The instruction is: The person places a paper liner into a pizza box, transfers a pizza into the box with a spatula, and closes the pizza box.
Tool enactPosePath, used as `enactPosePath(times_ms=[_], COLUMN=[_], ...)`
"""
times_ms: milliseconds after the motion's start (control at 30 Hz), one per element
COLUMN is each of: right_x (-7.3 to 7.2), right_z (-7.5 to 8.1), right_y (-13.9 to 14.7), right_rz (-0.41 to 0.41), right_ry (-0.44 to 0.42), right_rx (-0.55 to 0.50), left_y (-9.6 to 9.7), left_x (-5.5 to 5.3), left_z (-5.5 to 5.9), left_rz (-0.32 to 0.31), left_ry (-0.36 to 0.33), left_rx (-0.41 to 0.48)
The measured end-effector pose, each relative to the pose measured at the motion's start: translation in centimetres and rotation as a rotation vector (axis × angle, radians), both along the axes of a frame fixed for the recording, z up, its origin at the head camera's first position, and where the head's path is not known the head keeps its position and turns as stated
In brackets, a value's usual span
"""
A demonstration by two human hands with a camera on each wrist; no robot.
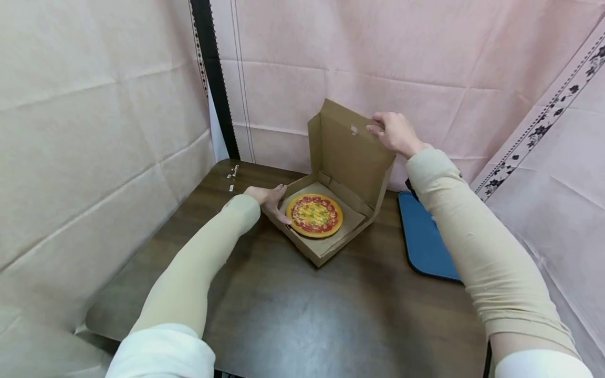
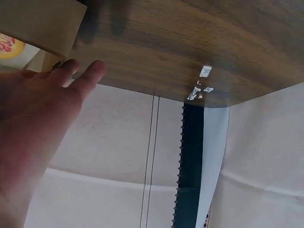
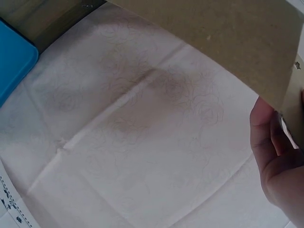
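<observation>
A cardboard pizza box [image 1: 340, 244] lies on the brown table with its lid [image 1: 352, 147] raised and leaning back. Inside rests a round pizza [image 1: 314, 215] with red, yellow and green toppings. At the box's left corner, my left hand [image 1: 271, 202] rests with thumb and fingers spread, the thumb near the pizza's edge. Its extended fingers [image 2: 88, 80] show beside the cardboard in the left wrist view. High at the right, my right hand [image 1: 394, 134] pinches the lid's upper corner, with bent fingers [image 3: 263, 130] at the cardboard edge in the right wrist view.
A blue tray [image 1: 427, 239] lies right of the box, partly behind my right sleeve. White scraps [image 1: 231, 187] stick to the table at the back left. Pale curtains [image 1: 402, 42] hang close behind the table and on both sides.
</observation>
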State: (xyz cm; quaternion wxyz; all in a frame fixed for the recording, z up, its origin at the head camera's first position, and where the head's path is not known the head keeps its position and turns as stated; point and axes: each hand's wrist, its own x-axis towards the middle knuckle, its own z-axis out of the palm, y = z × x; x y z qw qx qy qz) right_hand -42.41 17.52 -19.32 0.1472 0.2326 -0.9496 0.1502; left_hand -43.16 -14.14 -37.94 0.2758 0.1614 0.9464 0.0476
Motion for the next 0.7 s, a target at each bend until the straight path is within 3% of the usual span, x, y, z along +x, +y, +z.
enactPosePath(times_ms=[233, 533, 700], right_x=[-0.6, -1.0, -1.3], right_z=[0.5, 0.1, 0.0], right_y=[-1.0, -1.6, -1.3], right_rz=[-0.003, -0.013, -0.032], right_ry=[-0.013, -0.044, -0.069], right_rx=[0.02, -0.001, -0.013], left_y=[0.4, 1.3, 2.6], left_x=[1.9, 3.9, 4.6], left_z=[0.8, 0.4, 0.4], left_rz=[0.042, 0.126, 0.172], left_ry=[0.05, 0.049, 0.07], left_rx=[-0.046, -0.072, -0.141])
